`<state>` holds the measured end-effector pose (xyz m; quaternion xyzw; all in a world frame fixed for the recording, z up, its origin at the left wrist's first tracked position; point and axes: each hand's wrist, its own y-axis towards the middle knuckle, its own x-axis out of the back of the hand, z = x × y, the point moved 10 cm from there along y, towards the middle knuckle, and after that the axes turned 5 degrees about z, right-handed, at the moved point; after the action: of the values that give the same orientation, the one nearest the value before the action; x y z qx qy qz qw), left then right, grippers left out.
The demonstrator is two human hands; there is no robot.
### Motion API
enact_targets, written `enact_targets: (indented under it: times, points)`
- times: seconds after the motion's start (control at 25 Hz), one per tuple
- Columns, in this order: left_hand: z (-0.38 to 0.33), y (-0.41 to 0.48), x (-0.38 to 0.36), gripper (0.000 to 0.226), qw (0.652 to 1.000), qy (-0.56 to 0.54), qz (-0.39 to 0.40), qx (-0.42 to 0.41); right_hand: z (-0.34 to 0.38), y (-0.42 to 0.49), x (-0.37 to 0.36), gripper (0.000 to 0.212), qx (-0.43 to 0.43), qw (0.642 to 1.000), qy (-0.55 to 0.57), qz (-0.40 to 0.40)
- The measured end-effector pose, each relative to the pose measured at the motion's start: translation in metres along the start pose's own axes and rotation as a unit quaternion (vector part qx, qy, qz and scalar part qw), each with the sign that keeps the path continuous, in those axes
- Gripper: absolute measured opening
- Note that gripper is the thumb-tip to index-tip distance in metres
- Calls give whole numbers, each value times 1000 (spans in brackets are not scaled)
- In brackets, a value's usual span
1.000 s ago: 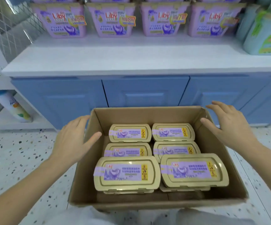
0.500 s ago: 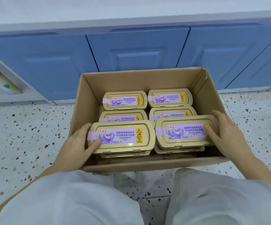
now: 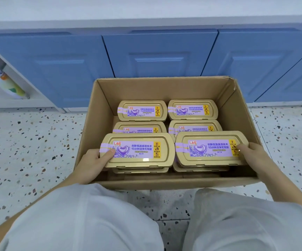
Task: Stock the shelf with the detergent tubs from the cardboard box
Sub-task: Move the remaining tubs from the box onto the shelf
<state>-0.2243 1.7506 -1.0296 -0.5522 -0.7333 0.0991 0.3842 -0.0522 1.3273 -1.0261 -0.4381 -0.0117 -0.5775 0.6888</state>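
- Two gold-lidded rectangular plastic detergent tubs with purple labels sit raised at the 6 o'clock end of the open brown cardboard box point(image 3: 164, 87): left tub point(image 3: 137, 150), right tub point(image 3: 210, 148), side by side, nearly touching.
- Left hand point(image 3: 94, 163) clamps the left tub's 9 o'clock end, thumb on the lid; fingers under it hidden.
- Right hand point(image 3: 253, 156) clamps the right tub's 3 o'clock end, thumb on the label.
- Four more gold-lidded tubs point(image 3: 192, 109) lie lower, toward 12 o'clock; further lids show beneath the held pair.
- Box stands on speckled terrazzo floor point(image 3: 28, 142), blue cabinet doors point(image 3: 159, 55) at 12 o'clock.
- White-trousered knees point(image 3: 92, 218) at 6 o'clock.
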Motion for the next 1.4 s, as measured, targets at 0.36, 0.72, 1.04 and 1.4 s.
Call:
enact_targets:
  times: [0.36, 0.72, 1.04, 1.4]
  points:
    - [1, 1, 6, 33, 995, -88, -53, -3, 5, -4, 1, 29, 42, 998, 43, -9]
    - [-64, -13, 66, 32, 981, -107, -137, -91, 89, -32, 26, 43, 167, 975, -102, -107]
    - [-182, -12, 174, 36, 958, -122, -194, -170, 243, -52, 102, 53, 299, 937, -72, -165]
    - [-301, 13, 248, 32, 940, -154, -222, -210, 364, -12, 175, 53, 310, 923, 87, -212]
